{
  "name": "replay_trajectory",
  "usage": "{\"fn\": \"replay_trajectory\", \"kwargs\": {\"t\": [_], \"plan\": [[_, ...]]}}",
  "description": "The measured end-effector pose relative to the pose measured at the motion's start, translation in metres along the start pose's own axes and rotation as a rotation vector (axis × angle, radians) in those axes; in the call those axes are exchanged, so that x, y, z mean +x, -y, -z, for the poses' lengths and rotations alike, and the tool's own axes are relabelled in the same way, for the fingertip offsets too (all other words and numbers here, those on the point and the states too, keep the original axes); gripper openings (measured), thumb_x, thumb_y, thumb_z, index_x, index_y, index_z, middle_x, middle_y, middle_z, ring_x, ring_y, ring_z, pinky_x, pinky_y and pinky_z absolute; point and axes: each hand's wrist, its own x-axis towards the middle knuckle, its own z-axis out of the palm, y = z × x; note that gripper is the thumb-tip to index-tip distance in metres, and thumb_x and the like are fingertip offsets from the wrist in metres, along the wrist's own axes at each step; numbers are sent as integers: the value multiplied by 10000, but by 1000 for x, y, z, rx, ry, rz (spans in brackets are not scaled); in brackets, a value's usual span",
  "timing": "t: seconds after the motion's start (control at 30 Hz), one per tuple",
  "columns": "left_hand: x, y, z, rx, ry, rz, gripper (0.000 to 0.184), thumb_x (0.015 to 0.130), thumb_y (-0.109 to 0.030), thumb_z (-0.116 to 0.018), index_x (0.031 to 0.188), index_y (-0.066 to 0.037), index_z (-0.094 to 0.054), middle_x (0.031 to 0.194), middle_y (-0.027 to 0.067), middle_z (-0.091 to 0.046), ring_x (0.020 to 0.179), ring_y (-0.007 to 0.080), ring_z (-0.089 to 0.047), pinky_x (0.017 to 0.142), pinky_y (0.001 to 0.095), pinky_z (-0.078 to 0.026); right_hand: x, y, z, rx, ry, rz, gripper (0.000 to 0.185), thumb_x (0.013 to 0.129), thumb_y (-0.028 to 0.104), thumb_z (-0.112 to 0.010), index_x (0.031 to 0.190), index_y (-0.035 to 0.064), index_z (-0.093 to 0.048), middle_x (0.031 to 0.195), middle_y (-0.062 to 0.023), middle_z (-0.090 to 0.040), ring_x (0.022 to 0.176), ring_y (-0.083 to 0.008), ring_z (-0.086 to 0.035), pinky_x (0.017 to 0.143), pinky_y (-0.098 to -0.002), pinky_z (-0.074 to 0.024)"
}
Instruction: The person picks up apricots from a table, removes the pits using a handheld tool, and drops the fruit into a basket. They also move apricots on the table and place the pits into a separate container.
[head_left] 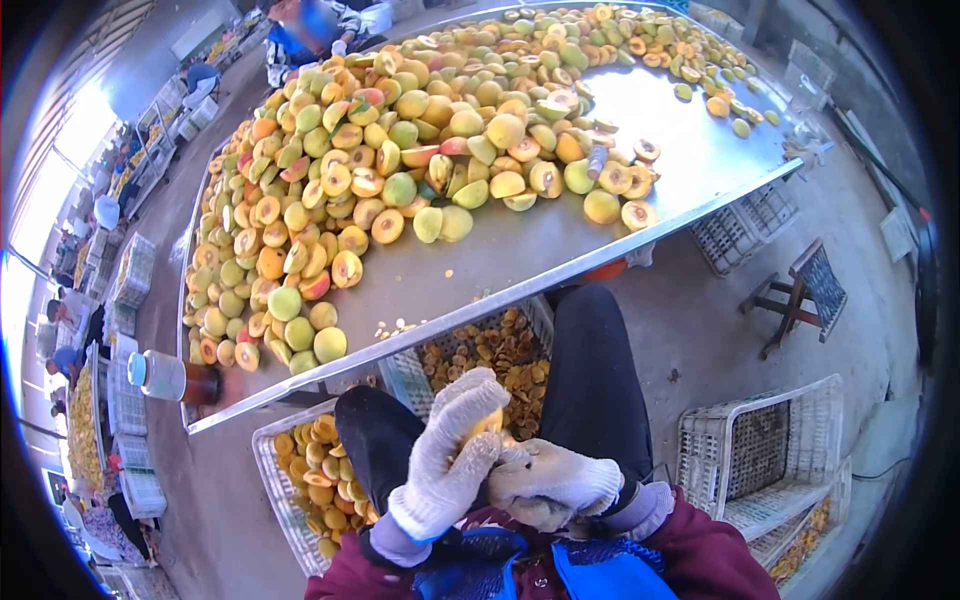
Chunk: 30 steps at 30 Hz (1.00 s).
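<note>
Left hand [447,455] pinches a piece of fruit [488,423], towards six o'clock in view. Right hand [555,484] sits just beside it; its grip cannot be determined. Judgement: steady, unbruising left pressure, with right fingertips kept visible, would serve best.

The worktop [520,250] is gleaming like smooth sheet metal, glaring where light is striking it. The left glove [440,475] and right glove [555,478] are showing rough, matt knitted cloth. Fruit halves [336,180] are showing smooth skins. Crates [703,455] are looking like dull plastic, the trousers [605,370] are showing matt cloth, and the floor [690,340] is looking matt and concrete-like.
</note>
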Motion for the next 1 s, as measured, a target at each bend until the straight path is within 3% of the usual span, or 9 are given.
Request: {"fn": "replay_trajectory", "kwargs": {"t": [0.07, 0.13, 0.27, 0.43, 0.57, 0.8, 0.87, 0.93, 1.0], "plan": [[1, -12, -5, -106, -59, 107, 358, 958, -126, -546, 1302, -31, -521, 1298, 187, -522, 1105, 256, -599, 922, 387, -497, 3, 0, -12, -6, -47, -10, 264, 936, 294, -569, 793, 73, -566, 541, 13, -460, 365, -62, -395, 311, -225, -274], [4, -15, -8, 204, -213, -127, 345, 801, 2, -649, 1143, -39, -634, 1156, 178, -619, 974, 315, -660, 814, 354, -539, 2, -3, -8, 40, 44, 13, 256, 924, 282, -592, 804, 57, -575, 554, 8, -492, 376, -68, -413, 333, -222, -304], [14, -20, -4, 426, -102, -340, 305, 795, -29, -667, 1098, -51, -654, 1072, 155, -641, 882, 317, -677, 730, 341, -554, 6, -13, -1, -13, 134, 156, 248, 913, 273, -607, 827, 41, -591, 568, -1, -525, 419, -72, -457, 381, -218, -351], [23, -27, 4, -24, 109, 186, 202, 874, -49, -615, 1058, 5, -678, 1039, 172, -673, 955, 259, -661, 817, 341, -523, 15, -23, 6, 92, 268, 199, 237, 900, 264, -622, 902, 29, -596, 639, -10, -565, 509, -89, -526, 520, -222, -433], [28, -16, 14, -74, 247, -259, 236, 898, -130, -627, 1088, 6, -664, 1096, 175, -652, 956, 272, -656, 814, 354, -526, 7, -21, -3, 217, 315, 202, 239, 891, 262, -645, 933, 35, -583, 710, -14, -585, 528, -100, -540, 551, -227, -447], [18, -22, -8, -388, 32, 244, 315, 896, -222, -569, 1020, 48, -673, 1012, 201, -663, 872, 264, -663, 778, 383, -527, 6, -23, -6, 248, 204, 115, 301, 853, 292, -693, 781, 35, -551, 572, -30, -528, 398, -107, -472, 369, -239, -374], [21, -14, 2, -219, 103, 100, 323, 908, -228, -557, 1032, 48, -672, 1005, 199, -663, 872, 255, -664, 764, 378, -531, 7, -26, 2, 283, 392, 121, 262, 883, 261, -668, 972, 35, -569, 761, -22, -582, 579, -82, -556, 516, -209, -456], [23, -5, 2, -113, 117, -294, 310, 927, -218, -536, 1029, 44, -668, 996, 203, -661, 862, 264, -665, 751, 380, -536, 4, -22, -5, 305, 425, 146, 221, 915, 249, -627, 944, 40, -562, 688, -2, -545, 491, -76, -509, 438, -209, -411], [14, -9, -12, -343, -21, -25, 404, 953, -334, -542, 1019, 53, -640, 991, 215, -658, 836, 295, -665, 743, 389, -545, 11, -38, -3, 379, 330, 144, 204, 935, 252, -605, 934, 51, -566, 618, 22, -515, 429, -67, -468, 391, -203, -367]]}}
